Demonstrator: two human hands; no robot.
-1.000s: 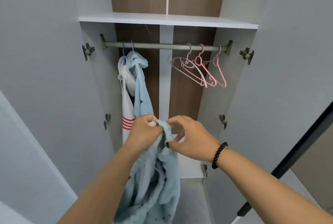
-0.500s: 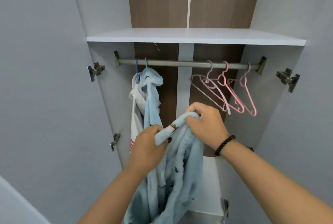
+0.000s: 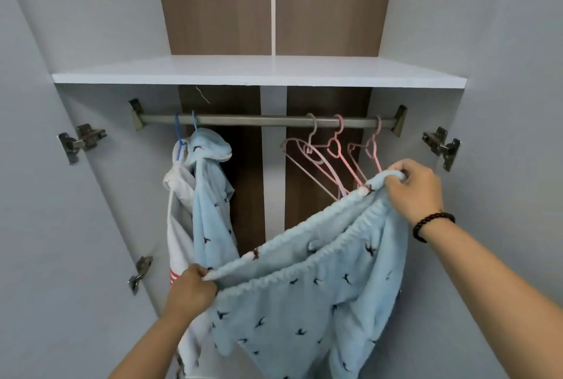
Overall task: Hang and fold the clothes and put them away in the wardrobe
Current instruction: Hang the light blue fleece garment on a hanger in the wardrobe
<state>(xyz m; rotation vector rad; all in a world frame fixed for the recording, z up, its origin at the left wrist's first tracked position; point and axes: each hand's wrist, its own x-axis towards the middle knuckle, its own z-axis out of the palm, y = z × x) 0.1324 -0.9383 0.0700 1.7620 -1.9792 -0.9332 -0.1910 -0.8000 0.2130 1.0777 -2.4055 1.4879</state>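
Observation:
I stand before the open wardrobe. Light blue fleece trousers (image 3: 304,296) with small dark bird prints hang stretched by their elastic waistband between my hands. My left hand (image 3: 193,287) grips the waistband's lower left end. My right hand (image 3: 414,189), with a dark bead bracelet, grips the other end, raised in front of three empty pink hangers (image 3: 335,159) on the metal rail (image 3: 259,120). At the rail's left end hang a matching light blue top (image 3: 210,196) and a white garment (image 3: 178,226) with red stripes.
A white shelf (image 3: 259,72) runs across above the rail. The grey wardrobe doors stand open on both sides, with metal hinges (image 3: 80,139) on the left and a hinge (image 3: 441,147) on the right. The back panel is brown wood with a white strip down the middle.
My hands have moved apart and pulled the waistband wide open. The right hand rose toward the pink hangers, the left sank. My view has come closer to the rail and tilted up.

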